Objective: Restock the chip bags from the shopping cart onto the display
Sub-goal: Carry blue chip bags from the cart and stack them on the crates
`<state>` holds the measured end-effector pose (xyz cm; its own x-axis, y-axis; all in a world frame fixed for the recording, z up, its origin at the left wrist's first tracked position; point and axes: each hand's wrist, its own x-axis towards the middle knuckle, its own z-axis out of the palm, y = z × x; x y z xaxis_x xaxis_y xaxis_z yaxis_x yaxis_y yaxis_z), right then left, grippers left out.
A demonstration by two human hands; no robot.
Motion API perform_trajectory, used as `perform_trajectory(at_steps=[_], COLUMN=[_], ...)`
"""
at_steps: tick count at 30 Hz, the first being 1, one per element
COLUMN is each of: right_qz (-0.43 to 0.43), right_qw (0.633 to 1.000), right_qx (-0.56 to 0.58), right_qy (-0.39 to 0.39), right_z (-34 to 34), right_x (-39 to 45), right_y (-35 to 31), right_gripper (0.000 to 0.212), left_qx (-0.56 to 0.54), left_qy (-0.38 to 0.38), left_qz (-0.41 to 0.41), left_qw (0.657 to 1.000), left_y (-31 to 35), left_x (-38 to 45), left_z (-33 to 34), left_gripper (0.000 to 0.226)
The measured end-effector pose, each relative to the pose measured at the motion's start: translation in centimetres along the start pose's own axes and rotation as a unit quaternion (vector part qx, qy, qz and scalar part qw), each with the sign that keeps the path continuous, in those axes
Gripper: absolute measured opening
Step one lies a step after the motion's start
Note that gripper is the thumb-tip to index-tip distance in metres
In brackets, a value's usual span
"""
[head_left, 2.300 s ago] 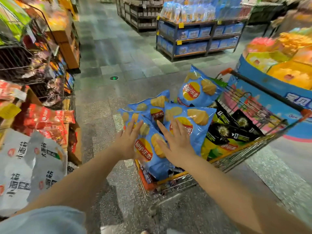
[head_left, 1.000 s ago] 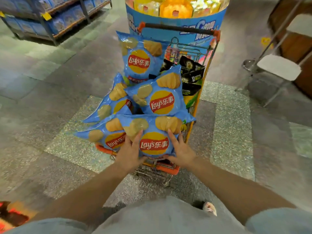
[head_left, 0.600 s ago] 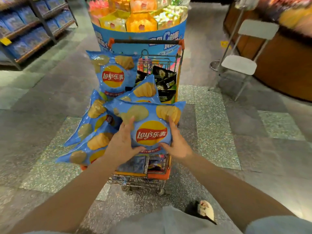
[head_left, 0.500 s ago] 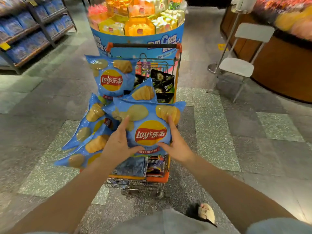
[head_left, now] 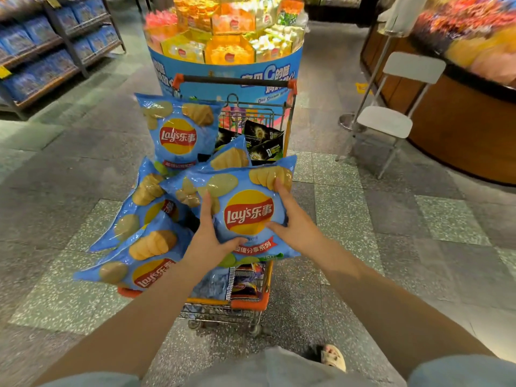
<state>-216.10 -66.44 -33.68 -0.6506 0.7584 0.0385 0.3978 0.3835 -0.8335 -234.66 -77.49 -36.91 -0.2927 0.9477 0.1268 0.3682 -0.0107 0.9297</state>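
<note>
While the blue chip bag (head_left: 245, 208) is being held above the near end of the shopping cart (head_left: 245, 303), both hands are gripping it from opposite sides. The left hand (head_left: 208, 244) is clasping the bag's left edge, thumb lying across the lower front. The right hand (head_left: 293, 222) is clasping the right edge, fingers reaching up toward the printed chips. Left of the left hand, two more blue bags (head_left: 145, 252) are hanging over the cart's side. Beyond both hands, another blue bag (head_left: 178, 132) is standing upright in the cart beside black bags (head_left: 262, 141). Farther beyond, the round display (head_left: 226, 65) is sitting just behind the cart handle (head_left: 234, 79). Well right of the right hand, a folding chair (head_left: 391, 118) is standing on the floor (head_left: 363, 208).
</note>
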Motion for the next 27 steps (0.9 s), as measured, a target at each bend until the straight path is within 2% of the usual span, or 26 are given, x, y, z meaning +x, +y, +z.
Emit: perform_trajectory(at_steps=[6, 9, 14, 17, 19, 21, 23, 27], right_qz=[0.041, 0.040, 0.069, 0.112, 0.116, 0.111, 0.113, 0.113], right_qw=[0.999, 0.998, 0.986, 0.975, 0.976, 0.979, 0.982, 0.993], right_qx=[-0.023, -0.044, -0.138, -0.162, -0.151, -0.140, -0.122, 0.003], right_qy=[-0.010, 0.007, -0.068, -0.105, -0.101, -0.093, -0.088, -0.029], right_z=[0.9, 1.3, 2.2, 2.4, 2.4, 2.5, 2.5, 2.0], right_x=[-1.7, -2.2, -4.9, -5.4, -5.3, -5.1, -5.0, -5.1], right_y=[2.1, 2.6, 4.0, 4.6, 4.5, 4.5, 4.7, 5.0], right_gripper=[0.090, 0.092, 0.109, 0.115, 0.115, 0.114, 0.113, 0.114], left_qx=[-0.005, 0.020, 0.095, 0.195, 0.253, 0.262, 0.256, 0.294], left_qy=[-0.019, 0.010, 0.065, 0.069, 0.039, 0.000, -0.023, -0.048], left_qz=[-0.004, -0.022, -0.040, 0.028, 0.065, 0.010, -0.034, 0.015], left_qw=[1.000, 1.000, 0.993, 0.978, 0.965, 0.965, 0.966, 0.954], left_y=[-2.3, -2.9, -4.3, -4.5, -5.6, -6.4, -6.1, -4.2], left_x=[-0.3, -0.5, -1.5, -3.8, -5.1, -5.3, -4.8, -3.1], left_z=[2.0, 2.2, 2.7, 3.5, 3.9, 4.1, 4.1, 3.4], left_gripper=[0.111, 0.113, 0.121, 0.137, 0.148, 0.150, 0.140, 0.122])
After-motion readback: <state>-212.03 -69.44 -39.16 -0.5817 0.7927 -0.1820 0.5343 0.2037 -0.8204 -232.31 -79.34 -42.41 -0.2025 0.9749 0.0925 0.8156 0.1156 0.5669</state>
